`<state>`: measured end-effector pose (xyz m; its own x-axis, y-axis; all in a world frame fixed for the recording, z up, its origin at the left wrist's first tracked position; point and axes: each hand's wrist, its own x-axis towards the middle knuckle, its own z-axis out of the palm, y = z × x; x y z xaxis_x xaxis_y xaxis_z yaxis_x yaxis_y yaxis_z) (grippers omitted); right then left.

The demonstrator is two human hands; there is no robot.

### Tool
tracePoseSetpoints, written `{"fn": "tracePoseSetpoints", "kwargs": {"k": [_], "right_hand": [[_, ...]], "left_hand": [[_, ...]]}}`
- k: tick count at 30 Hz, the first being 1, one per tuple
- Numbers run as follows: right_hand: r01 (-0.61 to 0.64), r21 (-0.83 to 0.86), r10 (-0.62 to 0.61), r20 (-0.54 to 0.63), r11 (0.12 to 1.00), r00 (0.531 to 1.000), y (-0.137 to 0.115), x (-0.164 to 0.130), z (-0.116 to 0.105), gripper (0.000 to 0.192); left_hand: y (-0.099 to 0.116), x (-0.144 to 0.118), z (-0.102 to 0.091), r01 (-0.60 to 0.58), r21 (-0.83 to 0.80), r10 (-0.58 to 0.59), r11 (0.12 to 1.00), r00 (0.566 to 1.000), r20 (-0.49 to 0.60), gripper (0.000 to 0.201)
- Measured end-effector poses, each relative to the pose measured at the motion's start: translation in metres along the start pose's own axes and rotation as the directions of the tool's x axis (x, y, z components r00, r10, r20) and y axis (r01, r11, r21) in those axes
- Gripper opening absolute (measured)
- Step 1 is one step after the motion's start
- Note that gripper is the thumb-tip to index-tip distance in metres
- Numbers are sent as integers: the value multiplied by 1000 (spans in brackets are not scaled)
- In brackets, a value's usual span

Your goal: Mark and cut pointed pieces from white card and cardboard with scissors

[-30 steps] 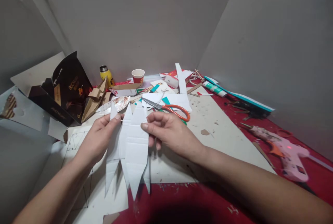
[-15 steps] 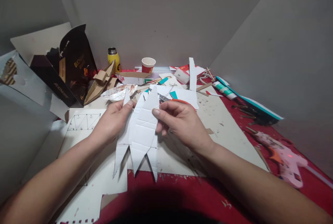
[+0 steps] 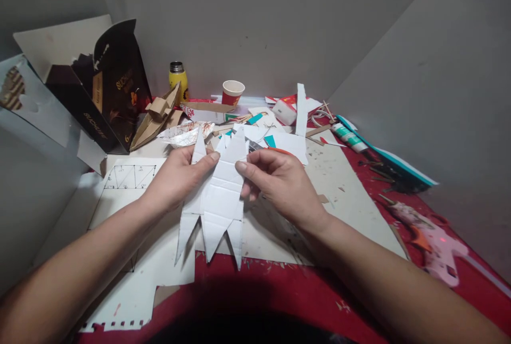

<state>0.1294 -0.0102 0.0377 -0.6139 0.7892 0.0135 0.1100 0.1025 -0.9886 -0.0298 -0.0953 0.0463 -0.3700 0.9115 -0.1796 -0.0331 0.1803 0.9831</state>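
Several white cardboard cut-outs [image 3: 223, 195] with pointed tips are held overlapping in front of me, above the table. They have crease lines across them and long spikes at the lower end. My left hand [image 3: 186, 173] grips their left side, thumb on top. On the right edge, my right hand [image 3: 271, 179] pinches the front piece between thumb and fingers. Just behind the right hand lie scissors [image 3: 279, 150] with orange handles, partly hidden by it and by the cardboard.
A dark box [image 3: 107, 93] and a folded cardboard boat [image 3: 155, 115] stand at the left. Further back are a yellow bottle [image 3: 178, 80] and a paper cup [image 3: 232, 92]. A pink glue gun [image 3: 431, 243] lies at the right. A drawn sheet [image 3: 131, 176] is under my left arm.
My left thumb has shifted right, further over the cut-outs. The cut-outs sit closer together at the top. The whole view has tilted slightly.
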Motion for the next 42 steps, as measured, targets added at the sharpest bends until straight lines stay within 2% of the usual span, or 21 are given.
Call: {"fn": "tracePoseSetpoints", "kwargs": {"k": [8, 20, 25, 32, 36, 42], "right_hand": [[17, -33, -16, 7, 999, 1000, -1, -1, 1, 22], [7, 61, -8, 24, 998, 1000, -3, -1, 3, 26], [25, 39, -26, 28, 999, 999, -3, -1, 0, 28], [74, -7, -74, 31, 997, 997, -1, -1, -1, 17], [162, -136, -156, 51, 977, 986, 1, -1, -4, 15], [273, -371, -266, 71, 887, 961, -1, -1, -8, 18]], "left_hand": [[2, -4, 0, -20, 58, 20, 998, 1000, -9, 29], [9, -14, 2, -144, 234, 154, 961, 988, -25, 13], [9, -16, 0, -147, 241, 144, 959, 989, 31, 16], [10, -19, 0, -184, 227, 173, 956, 983, 67, 16], [11, -21, 3, -192, 224, 182, 955, 981, 65, 17], [10, -22, 7, -204, 276, 201, 939, 979, 41, 26]]}}
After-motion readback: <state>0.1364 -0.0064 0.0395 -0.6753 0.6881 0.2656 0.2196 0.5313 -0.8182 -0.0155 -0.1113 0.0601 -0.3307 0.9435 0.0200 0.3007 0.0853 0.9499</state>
